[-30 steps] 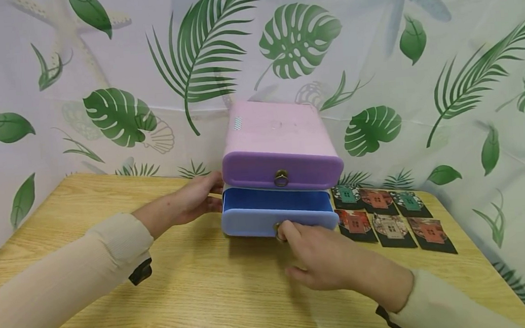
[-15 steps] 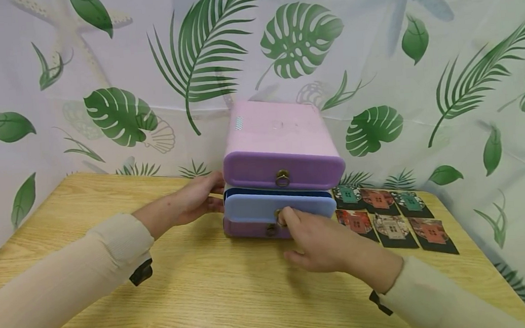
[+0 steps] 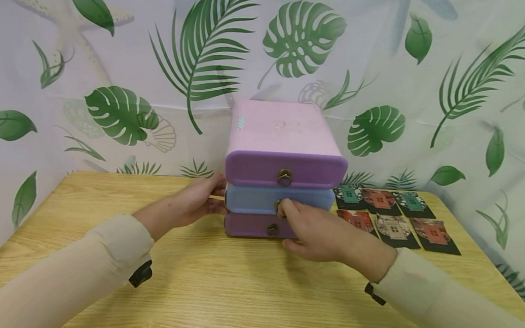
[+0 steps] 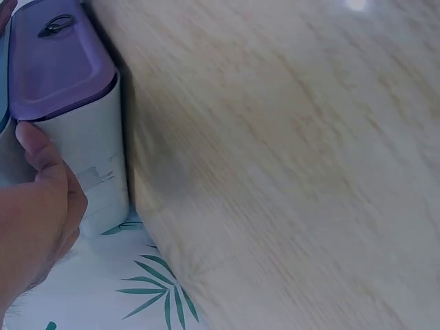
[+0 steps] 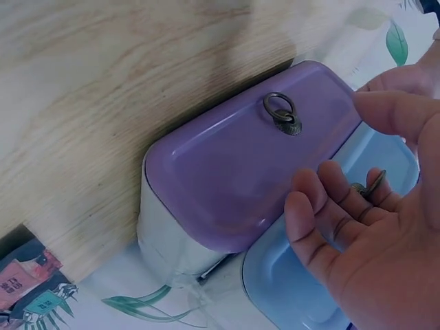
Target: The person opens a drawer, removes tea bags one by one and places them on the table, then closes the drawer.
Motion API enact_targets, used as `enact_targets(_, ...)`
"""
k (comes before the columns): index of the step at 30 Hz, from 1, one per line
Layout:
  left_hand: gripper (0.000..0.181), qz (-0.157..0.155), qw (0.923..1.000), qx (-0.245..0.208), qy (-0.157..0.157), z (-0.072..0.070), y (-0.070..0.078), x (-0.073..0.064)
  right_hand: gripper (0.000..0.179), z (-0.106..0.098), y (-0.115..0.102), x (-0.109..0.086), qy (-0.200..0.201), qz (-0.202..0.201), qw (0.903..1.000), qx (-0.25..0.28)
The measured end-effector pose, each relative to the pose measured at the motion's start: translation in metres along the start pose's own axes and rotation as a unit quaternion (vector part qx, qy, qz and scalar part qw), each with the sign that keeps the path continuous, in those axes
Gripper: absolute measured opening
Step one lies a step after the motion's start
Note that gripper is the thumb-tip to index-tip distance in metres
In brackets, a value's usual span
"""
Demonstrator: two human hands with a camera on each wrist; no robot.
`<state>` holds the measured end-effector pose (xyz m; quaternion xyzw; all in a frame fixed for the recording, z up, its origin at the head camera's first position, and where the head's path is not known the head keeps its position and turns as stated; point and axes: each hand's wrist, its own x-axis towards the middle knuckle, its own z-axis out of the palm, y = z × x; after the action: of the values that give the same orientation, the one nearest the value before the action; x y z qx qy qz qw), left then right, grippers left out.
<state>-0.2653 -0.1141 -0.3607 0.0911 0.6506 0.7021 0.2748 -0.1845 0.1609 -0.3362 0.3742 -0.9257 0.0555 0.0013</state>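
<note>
A stack of three small drawer boxes stands on the table, with a pink top box [image 3: 278, 125], a light blue middle drawer [image 3: 251, 198] and a purple bottom drawer [image 3: 248, 225]. All three fronts sit flush with their casings. My right hand [image 3: 322, 231] is at the blue drawer's front, the index finger curled at its metal ring pull [image 5: 375, 184]; in the right wrist view the ring stands out against that finger. My left hand [image 3: 196, 201] rests against the stack's left side; in the left wrist view its thumb [image 4: 34, 141] touches the white casing [image 4: 89, 158].
Several dark square cards with red, green and beige prints lie in two rows right of the stack, among them a beige card [image 3: 394, 228]. A leaf-printed cloth [image 3: 122, 57] hangs behind the wooden table [image 3: 198, 290].
The blue drawer, which stood out over the bottom one, has slid back into its casing, with my right hand moving inward along with it. My left hand has stayed at the side.
</note>
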Motion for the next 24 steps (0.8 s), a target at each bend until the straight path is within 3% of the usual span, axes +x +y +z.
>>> enact_targets(5,0.055,-0.057,0.9978,0.001,0.032,-0.003,-0.016,-0.001,0.045,0.003,0.0,-0.005,-0.006,0.012,0.9998,0.013)
enact_targets(9,0.044,-0.106,0.9937,0.004,0.036,-0.005,-0.033,-0.002,0.053,0.007,-0.001,-0.011,0.006,0.001,0.9999,0.012)
enact_targets(13,0.031,-0.101,0.9942,0.034,0.012,-0.003,-0.04,0.0,0.061,0.011,-0.001,-0.016,0.024,-0.019,0.9995,-0.004)
enact_targets(18,0.029,-0.097,0.9942,0.046,0.002,-0.001,-0.037,0.0,0.048,0.019,0.0,-0.018,0.02,-0.058,0.9968,-0.052)
enact_targets(21,0.035,-0.101,0.9934,0.054,-0.006,-0.001,-0.036,0.0,0.044,0.024,-0.001,-0.017,0.004,-0.071,0.9943,-0.08)
enact_targets(24,0.041,-0.101,0.993,0.06,-0.012,0.0,-0.037,0.001,0.053,0.028,-0.003,-0.016,-0.033,-0.052,0.995,-0.079)
